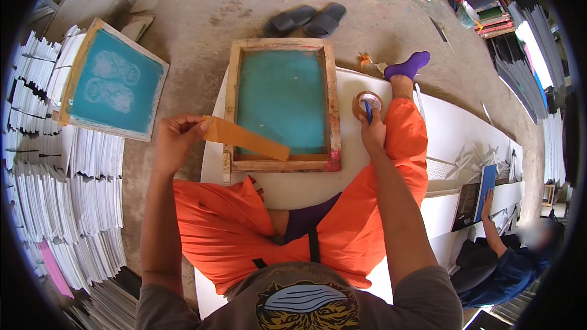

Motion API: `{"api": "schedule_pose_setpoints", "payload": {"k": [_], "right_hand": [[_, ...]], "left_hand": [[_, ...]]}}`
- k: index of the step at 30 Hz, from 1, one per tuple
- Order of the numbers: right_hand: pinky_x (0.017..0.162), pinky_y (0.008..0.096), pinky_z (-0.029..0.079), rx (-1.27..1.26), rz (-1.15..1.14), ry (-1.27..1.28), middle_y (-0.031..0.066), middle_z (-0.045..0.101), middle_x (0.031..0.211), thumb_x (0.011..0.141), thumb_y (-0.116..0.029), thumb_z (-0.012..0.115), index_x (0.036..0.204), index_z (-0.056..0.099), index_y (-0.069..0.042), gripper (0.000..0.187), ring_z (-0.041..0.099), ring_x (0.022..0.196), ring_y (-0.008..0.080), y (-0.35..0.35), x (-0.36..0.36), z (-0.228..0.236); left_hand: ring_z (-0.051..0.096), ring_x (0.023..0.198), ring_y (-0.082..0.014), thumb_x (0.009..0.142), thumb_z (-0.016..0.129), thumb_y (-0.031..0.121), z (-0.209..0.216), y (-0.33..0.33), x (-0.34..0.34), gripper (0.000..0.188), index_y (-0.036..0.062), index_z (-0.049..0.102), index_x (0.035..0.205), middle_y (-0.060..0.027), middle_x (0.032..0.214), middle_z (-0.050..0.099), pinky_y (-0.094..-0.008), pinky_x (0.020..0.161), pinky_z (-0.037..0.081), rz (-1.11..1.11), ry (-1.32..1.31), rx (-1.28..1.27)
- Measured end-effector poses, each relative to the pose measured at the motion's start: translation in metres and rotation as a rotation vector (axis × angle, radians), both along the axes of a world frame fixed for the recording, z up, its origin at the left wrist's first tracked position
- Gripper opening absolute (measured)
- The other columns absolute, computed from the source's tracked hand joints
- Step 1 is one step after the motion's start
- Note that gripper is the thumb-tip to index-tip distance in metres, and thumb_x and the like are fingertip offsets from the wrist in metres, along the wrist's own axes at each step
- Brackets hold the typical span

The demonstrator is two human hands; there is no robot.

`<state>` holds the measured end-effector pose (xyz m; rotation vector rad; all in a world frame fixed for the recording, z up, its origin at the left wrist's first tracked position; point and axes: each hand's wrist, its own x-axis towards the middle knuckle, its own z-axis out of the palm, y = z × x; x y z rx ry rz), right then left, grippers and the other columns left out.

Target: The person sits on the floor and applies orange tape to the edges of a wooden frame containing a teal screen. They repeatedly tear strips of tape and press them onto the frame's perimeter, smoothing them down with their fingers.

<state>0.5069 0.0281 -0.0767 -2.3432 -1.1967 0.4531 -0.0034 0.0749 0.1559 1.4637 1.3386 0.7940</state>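
Note:
Between my legs lies a wooden screen-printing frame [332, 104] with teal mesh [281, 98]. My left hand [177, 137] pinches one end of a strip of brown packing tape [244, 139]. The strip slants down to the right across the frame's lower left corner; whether its free end touches the frame I cannot tell. Right of the frame, my right hand [373, 129] is closed around a blue pen-like tool [368, 110]. A roll of brown tape [361, 102] sits at those fingertips, and I cannot make out whether they grip it too.
Another teal screen [116, 85] with pale shoe-sole shapes leans on paper stacks [49, 189] at left. Black slides [306, 21] lie beyond the frame. At right, another person's hand [487, 203] touches a blue panel [486, 189], near white scraps [477, 159] on the white board [452, 125].

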Motion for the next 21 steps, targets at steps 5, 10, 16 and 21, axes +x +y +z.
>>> {"api": "schedule_pose_setpoints", "payload": {"k": [5, 10, 16, 21], "right_hand": [[0.089, 0.0612, 0.056, 0.120, 0.041, -0.001, 0.0283, 0.073, 0.118, 0.099, -0.032, 0.072, 0.142, 0.049, -0.014, 0.052, 0.071, 0.107, 0.0514, -0.027, -0.025, -0.028], [0.097, 0.0549, 0.053, -0.035, 0.179, -0.321, 0.0220, 0.068, 0.122, 0.089, -0.020, 0.075, 0.138, 0.051, -0.008, 0.056, 0.066, 0.114, 0.0424, -0.057, -0.044, -0.024], [0.104, 0.0489, 0.052, 0.308, 0.532, 0.023, 0.0171, 0.070, 0.118, 0.079, -0.021, 0.084, 0.120, 0.069, -0.003, 0.047, 0.065, 0.114, 0.0374, -0.051, -0.166, 0.037], [0.095, 0.0402, 0.058, 0.121, 0.564, 0.600, 0.0185, 0.071, 0.127, 0.080, -0.033, 0.093, 0.131, 0.068, 0.001, 0.066, 0.070, 0.110, 0.0285, -0.037, -0.290, 0.069]], "left_hand": [[0.068, 0.081, -0.0065, 0.100, 0.078, 0.007, 0.028, -0.004, 0.007, 0.014, -0.0052, 0.078, 0.106, -0.0051, 0.092, 0.078, -0.0234, 0.072, 0.054, -0.016, -0.093, 0.040], [0.065, 0.076, -0.0064, 0.098, 0.080, 0.008, 0.044, -0.006, 0.002, 0.012, -0.0030, 0.078, 0.103, -0.0034, 0.088, 0.076, -0.0234, 0.070, 0.052, -0.003, -0.114, 0.090], [0.067, 0.076, -0.0090, 0.097, 0.080, 0.009, 0.069, -0.018, -0.018, 0.010, -0.0008, 0.078, 0.101, -0.0050, 0.088, 0.078, -0.0249, 0.070, 0.053, 0.045, -0.145, 0.140], [0.067, 0.075, -0.0095, 0.097, 0.080, 0.008, 0.088, -0.027, -0.035, 0.010, -0.0006, 0.078, 0.101, -0.0059, 0.089, 0.079, -0.0252, 0.071, 0.053, 0.104, -0.174, 0.176]]}}
